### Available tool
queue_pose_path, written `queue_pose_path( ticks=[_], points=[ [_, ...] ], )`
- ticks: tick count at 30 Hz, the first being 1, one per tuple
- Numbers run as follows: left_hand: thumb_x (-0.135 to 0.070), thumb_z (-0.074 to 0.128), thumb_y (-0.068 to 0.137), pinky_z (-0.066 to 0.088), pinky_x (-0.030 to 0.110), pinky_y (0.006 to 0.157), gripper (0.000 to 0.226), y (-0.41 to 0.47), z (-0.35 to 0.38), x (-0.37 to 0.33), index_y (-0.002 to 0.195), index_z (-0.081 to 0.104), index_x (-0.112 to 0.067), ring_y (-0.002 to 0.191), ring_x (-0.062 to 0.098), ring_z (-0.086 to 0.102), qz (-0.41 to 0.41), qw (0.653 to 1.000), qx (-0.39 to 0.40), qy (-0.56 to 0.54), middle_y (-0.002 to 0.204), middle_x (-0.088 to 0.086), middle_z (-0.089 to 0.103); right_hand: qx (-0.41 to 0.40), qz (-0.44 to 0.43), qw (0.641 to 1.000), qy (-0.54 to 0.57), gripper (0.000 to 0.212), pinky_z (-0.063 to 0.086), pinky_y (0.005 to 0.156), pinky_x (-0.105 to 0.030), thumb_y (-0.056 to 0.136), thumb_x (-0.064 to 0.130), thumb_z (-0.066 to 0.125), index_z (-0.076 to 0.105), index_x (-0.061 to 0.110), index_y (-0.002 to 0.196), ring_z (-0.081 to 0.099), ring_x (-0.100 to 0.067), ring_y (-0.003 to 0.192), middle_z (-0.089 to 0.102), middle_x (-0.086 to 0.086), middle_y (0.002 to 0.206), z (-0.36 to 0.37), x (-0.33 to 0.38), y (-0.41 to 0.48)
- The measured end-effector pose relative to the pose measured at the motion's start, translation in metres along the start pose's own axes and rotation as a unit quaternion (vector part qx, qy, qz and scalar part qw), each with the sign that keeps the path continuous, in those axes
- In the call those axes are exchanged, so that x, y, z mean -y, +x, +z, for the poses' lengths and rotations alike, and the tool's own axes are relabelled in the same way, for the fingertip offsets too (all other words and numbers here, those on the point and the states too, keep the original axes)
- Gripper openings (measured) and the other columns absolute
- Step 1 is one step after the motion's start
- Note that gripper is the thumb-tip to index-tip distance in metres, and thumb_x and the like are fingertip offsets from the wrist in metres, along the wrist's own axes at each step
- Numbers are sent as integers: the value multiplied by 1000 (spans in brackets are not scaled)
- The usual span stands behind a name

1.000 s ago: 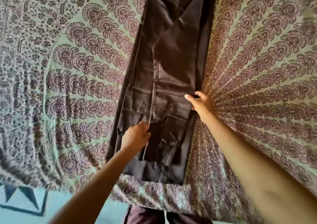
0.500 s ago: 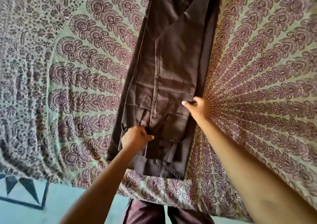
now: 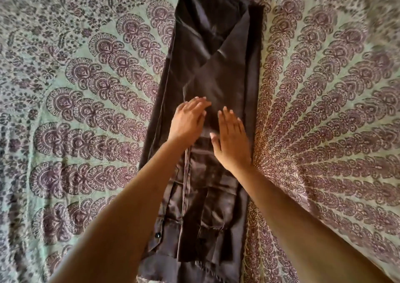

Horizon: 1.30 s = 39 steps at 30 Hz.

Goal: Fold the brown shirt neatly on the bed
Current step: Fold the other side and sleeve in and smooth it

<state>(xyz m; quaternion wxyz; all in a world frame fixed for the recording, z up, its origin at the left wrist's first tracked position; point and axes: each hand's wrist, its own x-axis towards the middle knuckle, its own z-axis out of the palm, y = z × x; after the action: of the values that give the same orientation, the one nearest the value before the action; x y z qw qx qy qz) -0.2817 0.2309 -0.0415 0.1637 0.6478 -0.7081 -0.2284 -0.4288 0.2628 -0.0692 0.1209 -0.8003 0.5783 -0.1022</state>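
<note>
Your brown shirt (image 3: 216, 81) lies flat on the bed (image 3: 86, 109), folded lengthwise into a long narrow strip that runs away from you down the middle of the patterned bedspread, with a sleeve laid along its length and a dark button (image 3: 157, 235) showing near its lower left edge. Your left hand (image 3: 187, 121) rests palm-down on the strip's middle, fingers straight and released, gripping nothing. Your right hand (image 3: 232, 139) lies just beside it, also flat, with fingers extended on the cloth. Both forearms reach over the shirt's near end.
</note>
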Motion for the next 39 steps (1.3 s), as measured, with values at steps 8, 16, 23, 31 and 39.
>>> queue_pose_path(
  ticks=[8,16,23,31,39],
  points=[
    [-58,17,90,2,47,115,63,73,24,74,148,16,-32,145,18,13,91,971,70,210,157,-3,15,68,49,994,-70,69,15,116,-42,93,46,24,22,0,145,20,-28,142,19,-19,153,28,-17,20],
    [-44,22,95,9,47,114,55,128,24,45,147,25,-24,143,22,21,201,960,40,191,155,3,23,102,73,990,-71,74,13,115,-45,91,49,28,17,2,146,11,-31,143,12,-21,154,23,-16,23],
    [-51,2,89,10,44,113,65,250,19,49,149,12,-29,145,18,12,307,897,154,279,158,-2,11,108,78,989,-61,75,13,115,-44,88,48,33,19,3,146,9,-29,143,14,-20,154,22,-14,25],
    [-47,15,95,-4,50,114,63,261,33,20,150,11,-15,145,18,11,241,927,92,274,158,4,9,112,79,989,-53,78,13,115,-43,84,48,37,22,3,146,11,-30,143,15,-20,153,23,-15,25],
    [-48,19,98,-8,49,114,62,278,41,13,150,5,-17,146,15,5,212,930,99,284,158,1,6,101,77,991,-49,77,14,114,-43,84,48,36,22,3,145,13,-30,142,15,-20,153,24,-16,25]
  ],
)
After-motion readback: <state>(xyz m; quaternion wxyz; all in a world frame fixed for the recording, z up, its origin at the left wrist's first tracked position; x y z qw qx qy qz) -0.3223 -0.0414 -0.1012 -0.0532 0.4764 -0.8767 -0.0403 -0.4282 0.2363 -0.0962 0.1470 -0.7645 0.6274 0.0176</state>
